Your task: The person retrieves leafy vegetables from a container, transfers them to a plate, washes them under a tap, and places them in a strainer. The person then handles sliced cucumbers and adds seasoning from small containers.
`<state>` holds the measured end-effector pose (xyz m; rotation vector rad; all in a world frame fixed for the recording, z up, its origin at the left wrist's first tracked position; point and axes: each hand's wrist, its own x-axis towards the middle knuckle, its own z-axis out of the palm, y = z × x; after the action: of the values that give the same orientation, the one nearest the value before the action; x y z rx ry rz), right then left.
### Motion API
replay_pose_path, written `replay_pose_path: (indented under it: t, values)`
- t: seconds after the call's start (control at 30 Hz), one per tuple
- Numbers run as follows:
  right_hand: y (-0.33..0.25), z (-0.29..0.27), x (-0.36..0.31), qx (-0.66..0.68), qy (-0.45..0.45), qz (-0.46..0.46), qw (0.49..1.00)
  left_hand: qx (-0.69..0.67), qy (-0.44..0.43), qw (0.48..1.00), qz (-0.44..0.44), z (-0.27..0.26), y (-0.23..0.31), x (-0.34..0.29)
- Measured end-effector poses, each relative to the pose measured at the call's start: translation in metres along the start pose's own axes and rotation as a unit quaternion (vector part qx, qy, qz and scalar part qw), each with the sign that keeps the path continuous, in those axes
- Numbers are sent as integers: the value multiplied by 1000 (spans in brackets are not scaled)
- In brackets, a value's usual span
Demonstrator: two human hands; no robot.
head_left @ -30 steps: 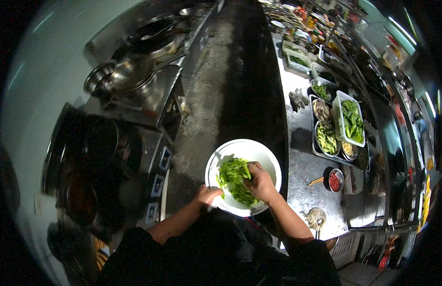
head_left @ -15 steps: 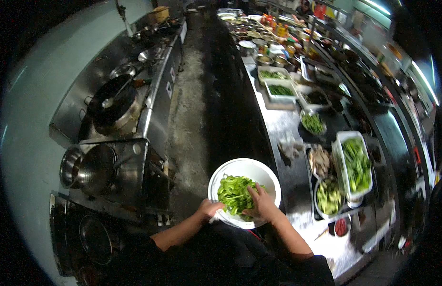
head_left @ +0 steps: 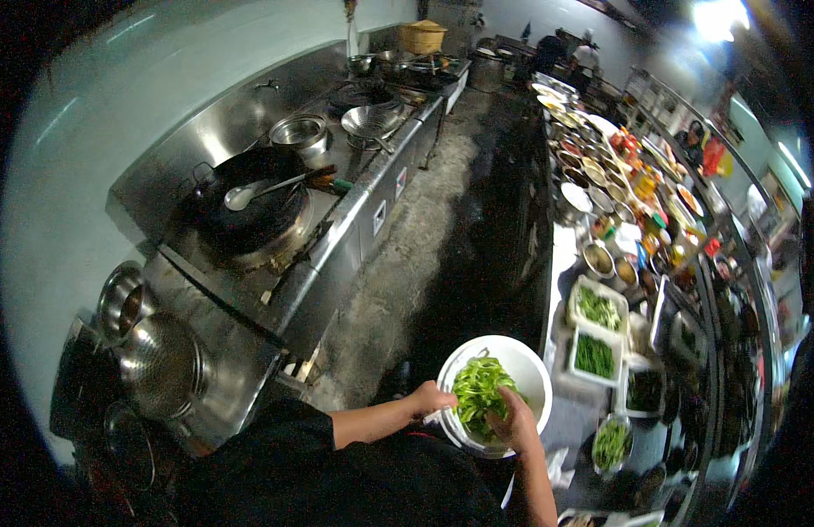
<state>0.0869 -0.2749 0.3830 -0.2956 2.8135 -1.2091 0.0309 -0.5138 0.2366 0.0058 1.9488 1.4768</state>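
A white round bowl [head_left: 536, 376] is held in front of me, over the aisle beside the right-hand counter. Cut green vegetables [head_left: 479, 379] are heaped in it toward the left. My left hand [head_left: 430, 400] is closed on the bowl's left rim, its thumb on the inner side. Reaching over the near right rim, my right hand [head_left: 516, 423] has its fingers bent against the greens inside the bowl. Its fingertips are partly hidden among the greens.
On the left, a black wok [head_left: 249, 220] sits on the stove with a ladle [head_left: 284, 184] lying across it. A perforated metal strainer [head_left: 161, 364] is nearer. The right counter carries vegetable trays [head_left: 595, 354], an oval dish of greens [head_left: 611, 443] and many small bowls. People [head_left: 585, 60] stand far back.
My view has swung left and up, bringing more stove and the far end into sight. The bowl, still in my hands, appears further right and lower. My right hand's fingers look less spread.
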Motion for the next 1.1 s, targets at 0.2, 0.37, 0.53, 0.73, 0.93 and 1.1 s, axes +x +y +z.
replay_pose_path:
  t: [0.2,0.37,0.53,0.73,0.93,1.1]
  values:
    - [7,-44,158,-117,-56,45,990,-106,45,993,-6,-96,122,116]
    - [33,-45,282,-39,4,58,998,-150,23,988,-9,-164,210,194]
    - [57,-76,407,17,49,-8,999,-170,-28,985,-27,-219,265,295]
    - [107,-155,554,37,100,-12,994,-224,-4,974,-33,-269,338,415]
    - [210,-218,681,108,254,138,951,-259,56,962,-64,-316,400,531]
    - [331,-258,737,212,381,241,867,-233,34,971,-32,-353,424,632]
